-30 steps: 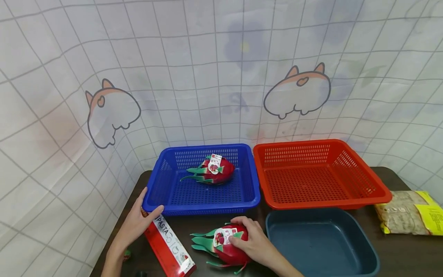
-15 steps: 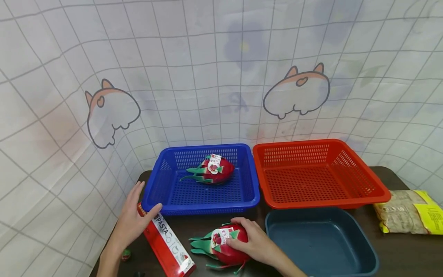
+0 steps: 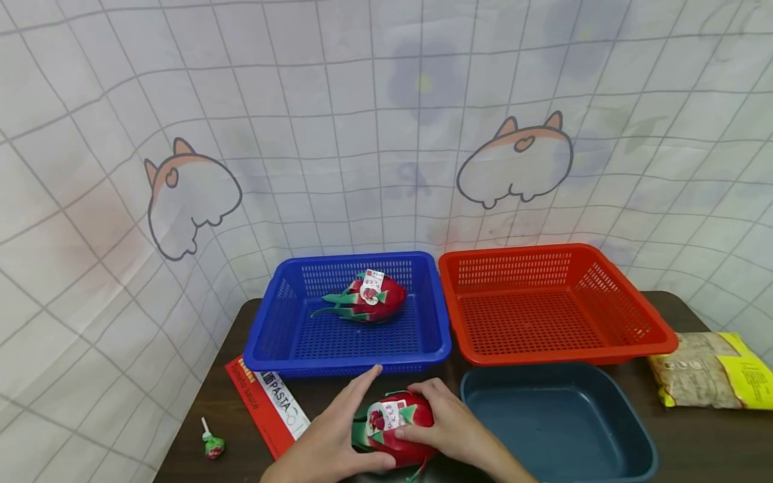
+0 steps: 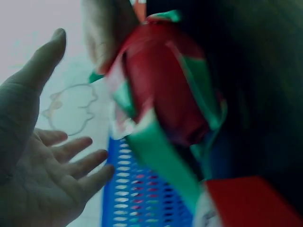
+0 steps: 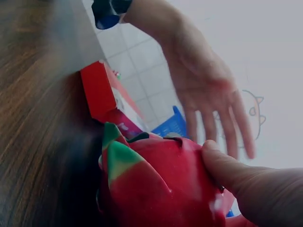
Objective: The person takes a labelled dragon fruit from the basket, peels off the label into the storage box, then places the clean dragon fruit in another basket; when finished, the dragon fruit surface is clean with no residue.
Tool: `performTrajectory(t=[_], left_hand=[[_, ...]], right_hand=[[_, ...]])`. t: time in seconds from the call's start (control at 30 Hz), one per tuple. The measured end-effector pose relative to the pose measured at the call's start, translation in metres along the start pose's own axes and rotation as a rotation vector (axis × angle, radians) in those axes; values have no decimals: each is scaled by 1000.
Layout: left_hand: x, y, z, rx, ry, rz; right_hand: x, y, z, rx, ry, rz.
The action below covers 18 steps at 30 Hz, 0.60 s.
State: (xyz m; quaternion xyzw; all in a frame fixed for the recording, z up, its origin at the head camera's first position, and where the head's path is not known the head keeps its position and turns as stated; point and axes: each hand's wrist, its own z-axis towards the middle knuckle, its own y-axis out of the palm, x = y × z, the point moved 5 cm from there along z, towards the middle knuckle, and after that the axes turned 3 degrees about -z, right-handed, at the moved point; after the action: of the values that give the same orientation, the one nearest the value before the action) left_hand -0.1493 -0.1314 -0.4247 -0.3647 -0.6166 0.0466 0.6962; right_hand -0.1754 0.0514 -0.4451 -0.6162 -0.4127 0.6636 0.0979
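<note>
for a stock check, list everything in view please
Left basket: 1, blue, back
Right basket: 1, red, back
Tray: 1, dark-blue, front right
Rear dragon fruit: 1, red-green, in left basket
Front dragon fruit: 1, red-green, front centre
Pasta box: 1, red-white, front left
Lollipop: 1, green-red, far left
Bag: 1, beige-yellow, far right
Table: 1, dark brown, beneath
Backdrop: 1, white, behind
Strap: 1, dark, left wrist
Left hand: 1, beside front dragon fruit
Right hand: 1, gripping front dragon fruit

Front fruit [image 3: 389, 417] btwn box [image 3: 266, 406] & tray [image 3: 555, 429], L bskt [image 3: 338, 343] behind
</note>
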Motion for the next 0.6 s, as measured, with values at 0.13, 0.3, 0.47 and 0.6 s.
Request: performTrajectory(t=[0.13,0.3,0.47,0.6], left_hand=[[-11,15,6,-48,-23,-87],[-24,28,12,-80,-66,-148],[-34,32,15,-50,-96,-98],[-39,32,17,-4,-96,-87]], right_hand=[[-1,-2,-1,43,11,-85],[-3,-5,-4,104,-13,-161],[-5,-6,-6,119,-20,-168],[-6,-7,-5,125,-18,-178]])
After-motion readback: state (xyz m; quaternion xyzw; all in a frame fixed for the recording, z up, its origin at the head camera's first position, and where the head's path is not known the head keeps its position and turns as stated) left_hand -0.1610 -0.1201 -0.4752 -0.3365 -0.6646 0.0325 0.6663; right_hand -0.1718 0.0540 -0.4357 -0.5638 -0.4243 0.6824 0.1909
